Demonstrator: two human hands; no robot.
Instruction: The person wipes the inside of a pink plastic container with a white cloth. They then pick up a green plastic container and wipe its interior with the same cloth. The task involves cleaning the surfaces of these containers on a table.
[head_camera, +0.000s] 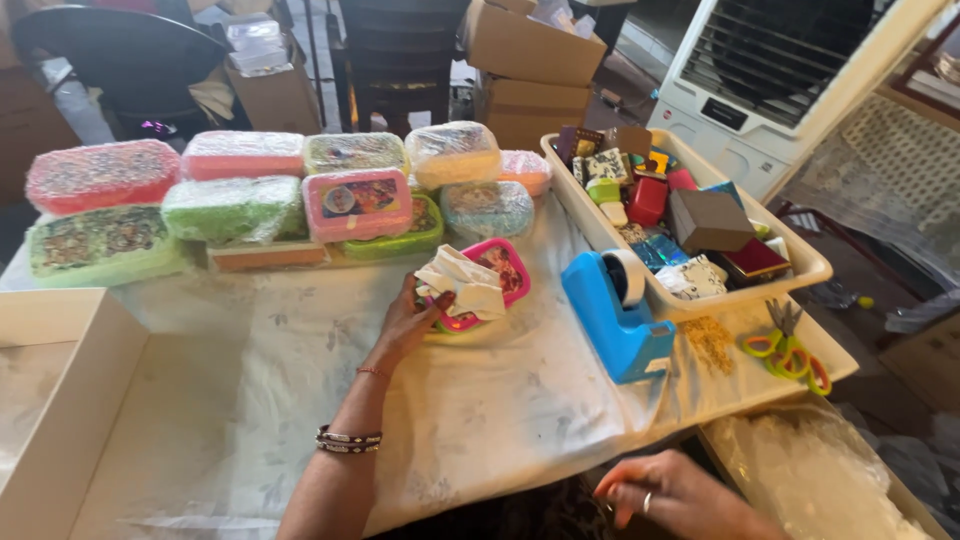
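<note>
Here the left hand (405, 322) rests fingers-together on a small pink lunch box (490, 280) topped with crumpled white paper (462, 284), table centre. Likely light, rigid, slick plastic — grip the long sides. Right hand (680, 495) hangs loosely curled, empty, at 5 o'clock. Wrapped boxes (235, 205) stack at 11 o'clock; blue tape dispenser (615, 310) at 3.
</note>
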